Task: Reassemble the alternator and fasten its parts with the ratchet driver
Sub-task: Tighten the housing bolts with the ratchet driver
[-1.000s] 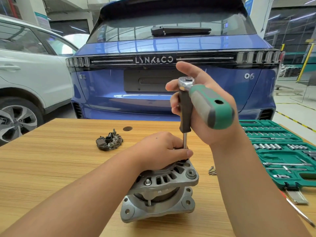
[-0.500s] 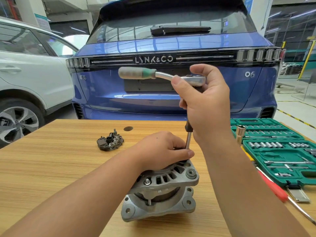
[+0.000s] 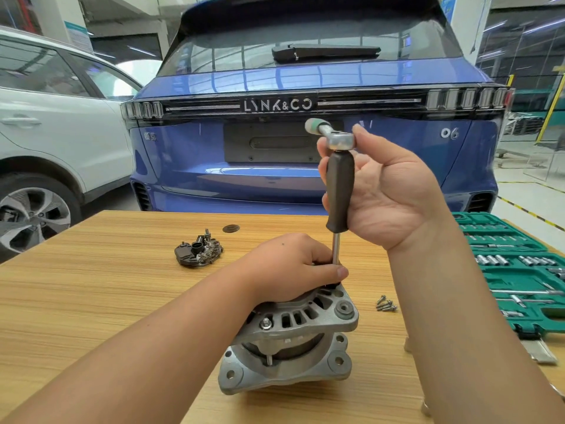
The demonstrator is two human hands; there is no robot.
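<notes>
A: Starting at the left, what lies on the pale wood-grain desk [image 3: 91,301]?

B: A dark rectifier plate with metal studs [image 3: 198,251], lying well apart from the work. Nearer the middle, the left hand [image 3: 293,269] rests on top of the grey cast-aluminium alternator [image 3: 290,338], which stands upright at the near centre of the desk. Its fingers are curled around the base of the driver's steel shaft, steadying it.

A: And the tool?

B: The ratchet driver with a black grip and chrome head [image 3: 339,191] stands vertical on the alternator. The right hand [image 3: 385,191] wraps its fingers around the black grip just under the head.

A: How should the alternator handle?

B: Probably heavy and rigid, with slick metal; best held by the housing's ribbed rim or mounting ears, not the shaft.

A: Further right?

B: A small heap of loose screws [image 3: 386,304], then a green socket-set case [image 3: 516,270].

A: Any writing?

B: The blue car [image 3: 275,185] behind reads "LYNK&CO" and "06".
</notes>
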